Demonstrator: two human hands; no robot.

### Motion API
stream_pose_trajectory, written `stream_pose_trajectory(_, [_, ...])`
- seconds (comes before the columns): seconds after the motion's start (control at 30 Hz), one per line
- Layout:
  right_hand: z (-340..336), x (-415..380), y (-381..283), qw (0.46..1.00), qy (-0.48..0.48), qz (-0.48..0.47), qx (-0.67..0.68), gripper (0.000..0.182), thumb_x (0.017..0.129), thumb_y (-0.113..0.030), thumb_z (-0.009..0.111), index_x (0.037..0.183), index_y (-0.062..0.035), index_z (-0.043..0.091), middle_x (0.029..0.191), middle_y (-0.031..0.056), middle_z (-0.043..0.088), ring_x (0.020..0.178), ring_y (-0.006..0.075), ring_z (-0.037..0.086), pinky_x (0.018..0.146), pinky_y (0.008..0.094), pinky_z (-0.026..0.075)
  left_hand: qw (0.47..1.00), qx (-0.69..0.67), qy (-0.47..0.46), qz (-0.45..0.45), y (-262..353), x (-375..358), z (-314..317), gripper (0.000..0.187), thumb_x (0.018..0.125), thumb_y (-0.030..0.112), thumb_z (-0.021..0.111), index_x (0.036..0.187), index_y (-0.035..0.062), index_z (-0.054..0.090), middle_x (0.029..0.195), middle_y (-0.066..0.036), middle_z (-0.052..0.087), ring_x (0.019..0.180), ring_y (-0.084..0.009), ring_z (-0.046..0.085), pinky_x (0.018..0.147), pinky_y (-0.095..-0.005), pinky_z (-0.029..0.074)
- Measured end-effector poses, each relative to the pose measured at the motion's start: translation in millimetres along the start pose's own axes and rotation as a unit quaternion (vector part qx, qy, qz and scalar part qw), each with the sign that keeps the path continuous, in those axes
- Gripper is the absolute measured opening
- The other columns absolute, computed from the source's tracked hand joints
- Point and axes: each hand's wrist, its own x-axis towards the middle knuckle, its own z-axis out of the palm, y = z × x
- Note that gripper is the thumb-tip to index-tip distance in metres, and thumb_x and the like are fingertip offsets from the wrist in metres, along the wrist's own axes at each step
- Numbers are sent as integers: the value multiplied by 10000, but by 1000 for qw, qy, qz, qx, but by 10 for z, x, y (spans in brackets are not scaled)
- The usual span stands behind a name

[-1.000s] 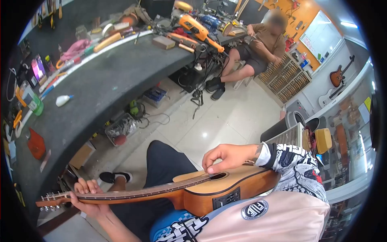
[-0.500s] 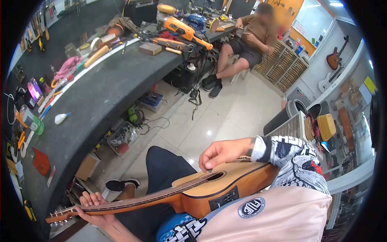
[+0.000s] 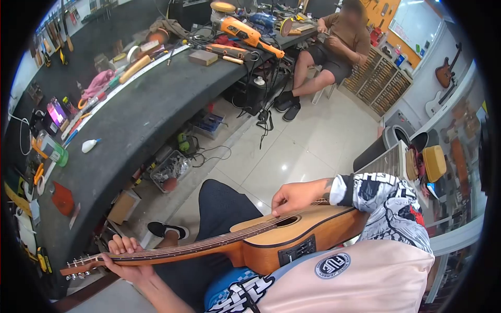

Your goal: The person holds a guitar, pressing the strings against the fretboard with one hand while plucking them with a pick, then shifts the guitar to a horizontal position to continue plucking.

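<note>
Here, the acoustic-electric guitar (image 3: pixel 261 240) lies across the lap (image 3: pixel 185 274), with everything best placed from its sound hole (image 3: pixel 288 221). Its long axis runs from the body around that hole, along the neck (image 3: pixel 193 247) toward the person's left, to the headstock (image 3: pixel 78 268), well apart from the hole. The right hand (image 3: pixel 300 198) is much the nearer: its curled fingers hang over the strings (image 3: pixel 245 233) just beside the hole, thumb and forefinger drawn together. Whether they pinch a pick or touch the strings, I cannot tell. Far from the hole, near the headstock, the left hand (image 3: pixel 131 270) has its fingers wrapped around the neck, grasping it.
</note>
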Motion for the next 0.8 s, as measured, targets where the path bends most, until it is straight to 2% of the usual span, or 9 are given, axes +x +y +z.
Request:
stream_pose_trajectory(0.03, [60,36,81,995,71,21,-66,285,952,-273,620,1019,-6,693,860,93,696,794,190,648,757,329,512,1000,1,-9,7,0,-7,43,408,1001,381,500,740,114,334,721,-11,304,607,-128,346,613,-291,336])
stream_pose_trajectory(0.13, [111,58,260,975,125,-43,-181,302,935,-294,640,950,1,697,812,99,690,800,201,645,762,328,500,1000,7,-20,-8,49,-77,148,409,999,377,503,744,112,324,727,-12,305,606,-127,345,595,-282,351])
stream_pose_trajectory(0.23, [86,-209,-104,964,53,-252,-62,276,954,-269,620,998,-6,692,974,100,694,916,189,639,833,319,492,999,35,-40,5,87,-106,96,377,1002,380,493,810,74,385,760,-32,341,621,-128,375,593,-276,372])
stream_pose_trajectory(0.33, [84,-312,-99,969,-14,-217,117,272,951,-266,625,992,-5,690,1012,107,685,955,204,630,864,316,483,996,44,-77,9,103,-131,107,428,1004,417,474,1054,-6,513,829,-59,446,654,-131,402,602,-272,382])
stream_pose_trajectory(0.4, [111,-237,53,990,3,-136,43,269,949,-261,625,989,-3,689,1007,114,686,951,211,636,863,318,486,996,53,-71,18,81,-195,206,517,1002,456,474,1184,-24,536,809,-55,490,668,-132,403,601,-270,381])
stream_pose_trajectory(0.5, [230,99,517,991,122,-46,-23,269,924,-277,648,952,-16,702,906,123,700,866,246,653,796,339,499,974,98,-205,10,189,-59,-128,672,965,562,494,1304,-18,493,671,-39,526,667,-136,407,603,-266,362])
stream_pose_trajectory(0.57, [269,56,499,984,163,-50,-56,262,915,-278,652,920,-22,704,883,129,704,842,263,662,758,349,505,977,103,-185,21,172,-107,-26,684,960,577,494,1289,-22,504,617,-29,530,674,-134,403,608,-266,351])
stream_pose_trajectory(0.7, [187,-212,236,948,101,-300,-39,256,922,-278,659,928,-24,688,939,115,693,862,228,655,753,341,502,975,88,-203,6,114,-35,74,617,979,567,467,1190,-8,538,615,-45,525,684,-141,393,625,-274,358])
stream_pose_trajectory(0.8, [161,-289,206,952,43,-283,106,269,917,-283,670,946,-16,687,905,111,695,831,206,656,739,333,502,973,66,-222,-8,62,-19,120,540,991,531,472,1119,10,541,621,-53,522,682,-149,392,627,-279,355])
